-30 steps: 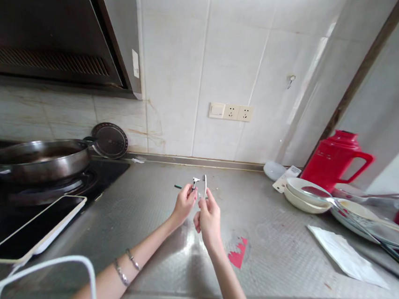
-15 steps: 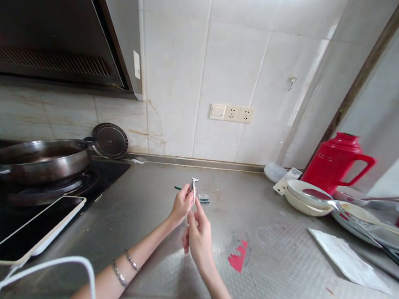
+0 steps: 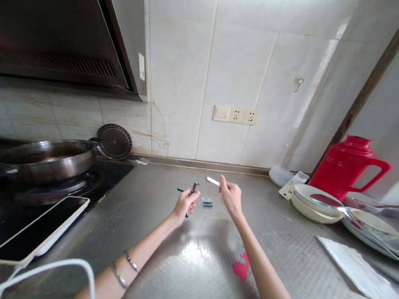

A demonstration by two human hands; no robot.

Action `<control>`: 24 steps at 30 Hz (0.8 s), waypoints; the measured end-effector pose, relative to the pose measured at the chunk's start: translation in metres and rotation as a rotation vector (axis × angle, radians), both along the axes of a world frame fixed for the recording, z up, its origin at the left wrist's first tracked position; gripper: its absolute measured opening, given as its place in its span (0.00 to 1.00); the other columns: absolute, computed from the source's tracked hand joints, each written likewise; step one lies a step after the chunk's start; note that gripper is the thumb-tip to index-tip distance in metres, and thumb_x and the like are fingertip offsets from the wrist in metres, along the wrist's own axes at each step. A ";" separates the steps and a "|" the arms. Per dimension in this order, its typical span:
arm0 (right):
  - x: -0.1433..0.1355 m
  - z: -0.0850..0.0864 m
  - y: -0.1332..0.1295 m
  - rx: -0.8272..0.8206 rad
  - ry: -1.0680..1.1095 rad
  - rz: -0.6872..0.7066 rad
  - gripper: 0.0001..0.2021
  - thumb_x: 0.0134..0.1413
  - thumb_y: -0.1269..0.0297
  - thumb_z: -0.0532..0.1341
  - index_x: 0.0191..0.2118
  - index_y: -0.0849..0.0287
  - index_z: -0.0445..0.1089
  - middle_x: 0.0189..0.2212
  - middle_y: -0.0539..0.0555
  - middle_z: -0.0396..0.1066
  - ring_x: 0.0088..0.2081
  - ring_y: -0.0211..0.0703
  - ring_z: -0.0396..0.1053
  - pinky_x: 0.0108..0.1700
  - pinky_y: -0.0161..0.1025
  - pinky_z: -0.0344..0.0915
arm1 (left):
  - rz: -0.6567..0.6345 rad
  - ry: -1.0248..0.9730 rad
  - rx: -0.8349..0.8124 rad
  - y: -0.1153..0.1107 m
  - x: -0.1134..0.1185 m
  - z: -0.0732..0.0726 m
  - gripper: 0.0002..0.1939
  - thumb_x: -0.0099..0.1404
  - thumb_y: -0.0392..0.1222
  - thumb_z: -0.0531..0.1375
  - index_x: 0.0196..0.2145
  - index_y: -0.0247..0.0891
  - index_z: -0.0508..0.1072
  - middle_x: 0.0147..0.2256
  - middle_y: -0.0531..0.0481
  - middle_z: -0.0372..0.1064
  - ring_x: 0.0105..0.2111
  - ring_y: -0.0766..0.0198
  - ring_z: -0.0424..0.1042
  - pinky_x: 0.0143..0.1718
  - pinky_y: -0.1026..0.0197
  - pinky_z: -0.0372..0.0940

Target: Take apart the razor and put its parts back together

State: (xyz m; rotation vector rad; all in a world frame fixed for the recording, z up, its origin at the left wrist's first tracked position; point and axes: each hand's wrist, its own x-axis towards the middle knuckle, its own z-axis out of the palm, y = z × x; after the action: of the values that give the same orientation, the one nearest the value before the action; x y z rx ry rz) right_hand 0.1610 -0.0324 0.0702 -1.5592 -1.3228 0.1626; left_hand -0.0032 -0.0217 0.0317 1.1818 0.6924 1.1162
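Over a steel counter (image 3: 159, 277), a left hand (image 3: 184, 204) is curled around a slim dark-handled tool (image 3: 195, 187); its long axis stands nearly upright, leaning slightly right, with the metal head at the top turned rightward. To its right, a right hand (image 3: 230, 197) pinches a short white stick (image 3: 212, 181) (its far part is hidden in the fingers), lying almost level, free end pointing left and slightly up, toward the tool but apart from it. A small clear case (image 3: 207, 202) rests on the counter between the hands.
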 end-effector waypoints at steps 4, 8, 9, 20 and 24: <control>-0.014 -0.010 0.004 0.002 -0.122 -0.064 0.31 0.54 0.43 0.43 0.11 0.59 0.57 0.10 0.50 0.55 0.18 0.35 0.49 0.25 0.33 0.47 | 0.042 0.075 -0.050 -0.003 0.005 -0.003 0.21 0.50 0.56 0.61 0.24 0.39 0.56 0.14 0.64 0.46 0.11 0.78 0.43 0.11 0.72 0.37; -0.017 -0.015 0.002 0.035 -0.208 -0.019 0.29 0.55 0.47 0.45 0.11 0.60 0.56 0.10 0.50 0.55 0.19 0.34 0.46 0.25 0.34 0.45 | 0.049 0.082 -0.071 -0.004 0.008 -0.005 0.23 0.50 0.58 0.60 0.22 0.40 0.52 0.13 0.65 0.45 0.10 0.78 0.43 0.10 0.71 0.36; -0.014 -0.016 0.001 0.035 -0.209 -0.020 0.29 0.55 0.47 0.45 0.11 0.60 0.55 0.10 0.50 0.54 0.19 0.34 0.45 0.24 0.34 0.45 | 0.042 0.069 -0.067 -0.005 0.008 -0.005 0.24 0.50 0.58 0.60 0.21 0.40 0.51 0.13 0.65 0.44 0.09 0.78 0.43 0.10 0.71 0.36; -0.012 -0.026 0.001 0.058 -0.099 0.043 0.27 0.54 0.47 0.46 0.12 0.59 0.49 0.15 0.47 0.43 0.20 0.32 0.42 0.23 0.33 0.42 | -0.152 -0.023 -0.199 -0.013 0.008 0.003 0.22 0.49 0.49 0.63 0.21 0.40 0.51 0.12 0.66 0.41 0.09 0.79 0.38 0.10 0.71 0.31; -0.013 -0.028 0.001 0.071 -0.039 0.038 0.26 0.54 0.46 0.47 0.13 0.59 0.49 0.15 0.47 0.43 0.20 0.32 0.42 0.23 0.33 0.41 | -0.269 -0.023 -0.251 -0.018 0.005 0.009 0.24 0.48 0.45 0.64 0.19 0.40 0.47 0.11 0.66 0.38 0.09 0.79 0.36 0.10 0.70 0.29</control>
State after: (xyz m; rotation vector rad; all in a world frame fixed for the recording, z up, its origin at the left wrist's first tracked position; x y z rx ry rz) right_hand 0.1479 -0.0314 0.0427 -1.4843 -1.3748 0.1084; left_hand 0.0020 -0.0392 0.0409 1.0112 0.6147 0.7917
